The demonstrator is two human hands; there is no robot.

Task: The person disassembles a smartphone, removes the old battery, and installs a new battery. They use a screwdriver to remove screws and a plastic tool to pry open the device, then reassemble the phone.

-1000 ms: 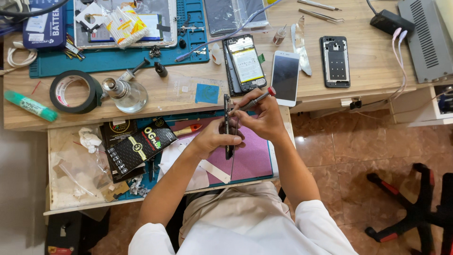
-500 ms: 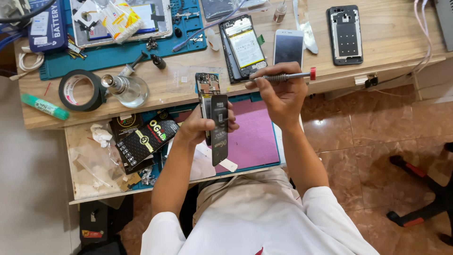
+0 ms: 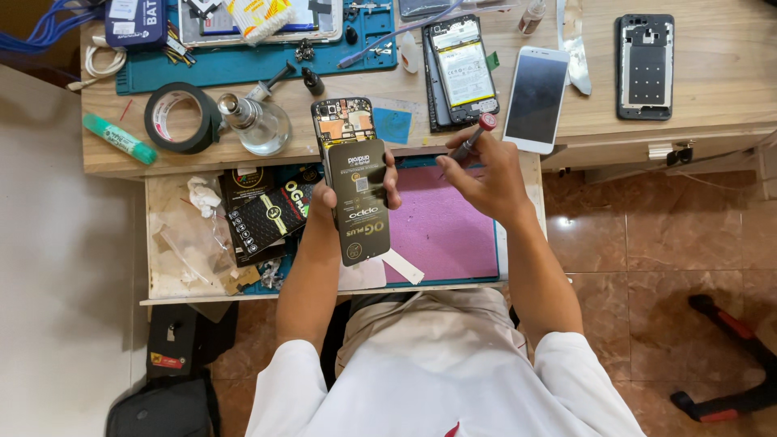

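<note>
The left hand [image 3: 344, 198] was wrapped around an opened smartphone [image 3: 344, 125] together with a dark screen-protector packet [image 3: 358, 202] laid over its lower half, thumb on one edge and fingers curled round the other. The phone's bare upper end, with circuit board showing, stuck out above the packet. Both were held over the pink work mat [image 3: 445, 231], above its left edge, and that mat lay in the pulled-out drawer [image 3: 174, 279] under the wooden desk [image 3: 712, 81].

The right hand [image 3: 486, 174] was closed on a slim screwdriver [image 3: 473, 142] with a red cap, its capped end pointing up and away from the mat (the tip was hidden in the fingers). This hand hovered above the mat's upper middle, just beside the packet but apart from it.

Left of the mat, more black packets [image 3: 267, 214] lay in the drawer among crumpled plastic. Beyond the mat, on the desk, sat a phone with its battery exposed [image 3: 461, 69], a white phone with a blank screen [image 3: 536, 97], a roll of black tape [image 3: 180, 117] and a small glass bottle [image 3: 257, 125]
</note>
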